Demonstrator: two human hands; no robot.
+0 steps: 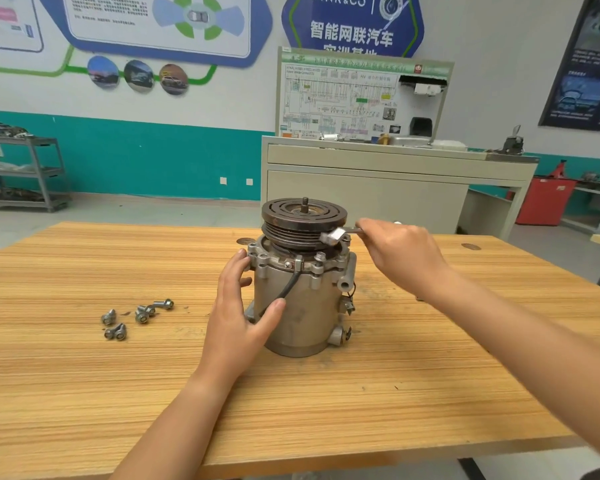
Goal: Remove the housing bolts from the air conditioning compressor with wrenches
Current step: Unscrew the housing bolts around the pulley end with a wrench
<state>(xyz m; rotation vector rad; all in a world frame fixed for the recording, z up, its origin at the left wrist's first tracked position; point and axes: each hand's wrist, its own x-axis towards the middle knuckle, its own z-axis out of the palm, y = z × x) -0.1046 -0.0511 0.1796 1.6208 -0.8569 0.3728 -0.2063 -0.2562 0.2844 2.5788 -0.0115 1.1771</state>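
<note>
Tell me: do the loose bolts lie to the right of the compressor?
No: the bolts lie on the table to the left of the compressor.

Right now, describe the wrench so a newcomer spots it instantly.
On the wooden table stands a grey compressor topped by a dark pulley. The wrench is the silver tool at the pulley's right side, held by the right hand, unlike the loose bolts lying left.
</note>
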